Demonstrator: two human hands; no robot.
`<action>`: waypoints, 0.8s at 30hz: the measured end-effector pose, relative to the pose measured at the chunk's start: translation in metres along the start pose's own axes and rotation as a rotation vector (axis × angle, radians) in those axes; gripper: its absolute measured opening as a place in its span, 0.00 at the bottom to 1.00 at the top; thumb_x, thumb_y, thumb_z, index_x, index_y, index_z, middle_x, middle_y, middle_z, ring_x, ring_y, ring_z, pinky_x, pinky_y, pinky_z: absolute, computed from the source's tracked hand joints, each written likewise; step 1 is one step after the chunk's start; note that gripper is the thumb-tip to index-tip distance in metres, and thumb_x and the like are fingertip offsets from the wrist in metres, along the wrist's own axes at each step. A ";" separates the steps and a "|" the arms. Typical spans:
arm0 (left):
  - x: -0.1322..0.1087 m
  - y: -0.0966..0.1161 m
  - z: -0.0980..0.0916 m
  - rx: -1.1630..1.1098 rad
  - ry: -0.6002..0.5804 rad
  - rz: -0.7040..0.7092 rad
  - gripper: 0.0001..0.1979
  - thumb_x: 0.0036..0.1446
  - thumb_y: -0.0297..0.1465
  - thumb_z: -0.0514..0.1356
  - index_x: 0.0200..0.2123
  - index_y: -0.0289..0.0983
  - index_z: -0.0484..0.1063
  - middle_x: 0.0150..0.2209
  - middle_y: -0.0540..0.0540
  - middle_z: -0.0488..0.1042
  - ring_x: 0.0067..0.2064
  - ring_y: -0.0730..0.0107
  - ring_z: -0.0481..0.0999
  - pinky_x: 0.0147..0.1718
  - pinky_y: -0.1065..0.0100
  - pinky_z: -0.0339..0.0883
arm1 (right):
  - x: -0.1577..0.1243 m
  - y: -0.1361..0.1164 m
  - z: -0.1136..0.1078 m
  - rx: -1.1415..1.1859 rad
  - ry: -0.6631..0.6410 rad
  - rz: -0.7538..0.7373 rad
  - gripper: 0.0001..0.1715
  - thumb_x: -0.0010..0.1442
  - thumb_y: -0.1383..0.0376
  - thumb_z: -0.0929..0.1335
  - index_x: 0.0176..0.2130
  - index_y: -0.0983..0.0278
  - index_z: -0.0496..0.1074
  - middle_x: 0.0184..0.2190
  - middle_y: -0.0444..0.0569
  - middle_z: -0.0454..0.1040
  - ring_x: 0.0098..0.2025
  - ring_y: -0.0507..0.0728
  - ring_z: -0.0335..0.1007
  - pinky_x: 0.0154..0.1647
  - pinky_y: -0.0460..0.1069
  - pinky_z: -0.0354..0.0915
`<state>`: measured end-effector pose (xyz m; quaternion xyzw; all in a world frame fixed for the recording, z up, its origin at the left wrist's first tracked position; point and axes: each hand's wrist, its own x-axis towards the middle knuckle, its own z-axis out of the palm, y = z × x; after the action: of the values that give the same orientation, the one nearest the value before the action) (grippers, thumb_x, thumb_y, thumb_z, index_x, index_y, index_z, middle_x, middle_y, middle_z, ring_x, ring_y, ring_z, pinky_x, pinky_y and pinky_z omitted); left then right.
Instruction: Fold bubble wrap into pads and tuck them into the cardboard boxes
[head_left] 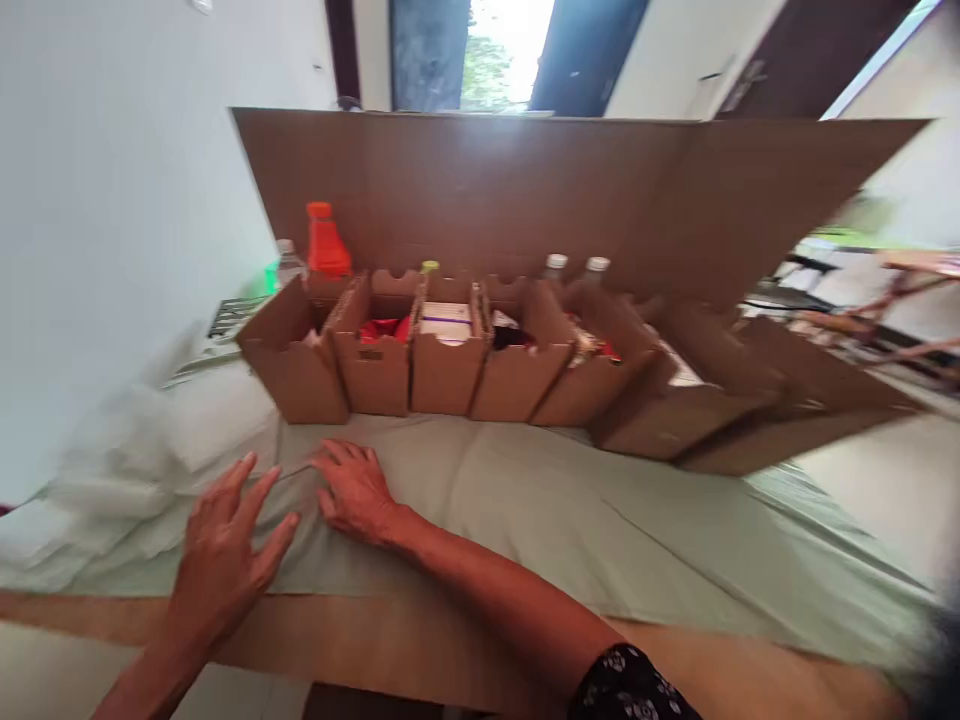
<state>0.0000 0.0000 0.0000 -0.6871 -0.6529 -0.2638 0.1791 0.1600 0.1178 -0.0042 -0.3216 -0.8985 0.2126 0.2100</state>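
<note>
My left hand [223, 545] is over the near left part of a pale green cloth [517, 500], fingers spread, holding nothing. To its left lie translucent white plastic packets or bags [217, 415]. My right hand [355, 490] reaches across to the left and rests palm down on the cloth, a little blurred, with fingers stretched out and nothing visible in them. Just beyond it stands the leftmost of several open brown cardboard boxes [304, 380], which form a row. Red items [384, 330] show inside one box, and white packs with a purple stripe [446, 322] fill another.
A tall cardboard panel [487, 190] stands behind the row. Between them are a red-orange bottle [326, 245], a clear bottle [289, 265] and two white-capped bottles [556, 263]. The table's wooden front edge [360, 635] runs below the cloth. A wall [135, 200] borders the left side.
</note>
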 end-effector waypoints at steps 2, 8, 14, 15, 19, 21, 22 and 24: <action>0.007 0.005 0.009 -0.040 -0.044 0.037 0.24 0.67 0.45 0.50 0.57 0.36 0.67 0.64 0.28 0.64 0.64 0.36 0.66 0.59 0.40 0.62 | -0.036 0.014 -0.019 -0.091 -0.011 0.031 0.23 0.62 0.62 0.70 0.56 0.63 0.72 0.65 0.58 0.66 0.65 0.64 0.60 0.62 0.61 0.59; 0.043 0.061 0.074 -0.171 -0.157 0.158 0.30 0.63 0.48 0.47 0.55 0.32 0.71 0.62 0.26 0.68 0.64 0.36 0.67 0.58 0.41 0.64 | -0.146 0.019 -0.025 -0.395 0.014 -0.178 0.22 0.68 0.50 0.64 0.53 0.61 0.73 0.60 0.53 0.71 0.65 0.63 0.58 0.66 0.59 0.54; 0.060 0.150 0.120 -0.164 -0.350 0.302 0.32 0.65 0.46 0.47 0.58 0.31 0.73 0.63 0.30 0.70 0.65 0.42 0.68 0.61 0.46 0.63 | -0.195 0.013 -0.021 -0.282 -0.107 -0.293 0.14 0.69 0.57 0.66 0.50 0.60 0.74 0.51 0.43 0.78 0.54 0.55 0.71 0.54 0.50 0.65; 0.055 0.159 0.122 -0.141 -0.375 0.336 0.31 0.65 0.46 0.47 0.60 0.32 0.72 0.64 0.31 0.69 0.65 0.43 0.67 0.62 0.44 0.60 | -0.204 0.016 -0.030 -0.225 -0.096 -0.291 0.13 0.69 0.59 0.66 0.50 0.61 0.74 0.53 0.43 0.78 0.56 0.53 0.70 0.56 0.48 0.65; 0.028 0.169 0.123 -0.073 -0.403 0.414 0.31 0.66 0.46 0.48 0.64 0.36 0.69 0.68 0.35 0.64 0.69 0.44 0.62 0.65 0.40 0.53 | -0.262 0.047 -0.100 -0.078 0.160 -0.090 0.12 0.68 0.65 0.66 0.50 0.64 0.74 0.49 0.45 0.81 0.53 0.51 0.74 0.59 0.45 0.64; 0.016 0.162 0.121 -0.063 -0.414 0.427 0.31 0.65 0.47 0.48 0.65 0.38 0.68 0.69 0.37 0.62 0.70 0.45 0.61 0.65 0.42 0.53 | -0.292 0.073 -0.153 -0.165 0.414 0.103 0.11 0.66 0.65 0.66 0.47 0.61 0.76 0.43 0.44 0.83 0.46 0.52 0.77 0.51 0.45 0.69; 0.012 0.158 0.120 -0.062 -0.419 0.436 0.31 0.65 0.47 0.49 0.65 0.39 0.67 0.69 0.38 0.62 0.70 0.46 0.61 0.65 0.42 0.53 | -0.306 0.088 -0.182 -0.266 0.528 0.236 0.12 0.66 0.66 0.65 0.46 0.58 0.76 0.42 0.43 0.83 0.44 0.52 0.78 0.48 0.46 0.70; 0.006 0.151 0.119 -0.066 -0.424 0.453 0.31 0.65 0.47 0.49 0.66 0.41 0.66 0.70 0.40 0.61 0.70 0.46 0.61 0.65 0.42 0.54 | -0.324 0.117 -0.241 -0.365 0.683 0.387 0.18 0.66 0.68 0.62 0.50 0.60 0.75 0.46 0.51 0.81 0.49 0.58 0.76 0.52 0.54 0.69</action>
<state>0.1656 0.0628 -0.0767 -0.8603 -0.4970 -0.0891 0.0709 0.5692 0.0431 0.0554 -0.5679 -0.7233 -0.0331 0.3913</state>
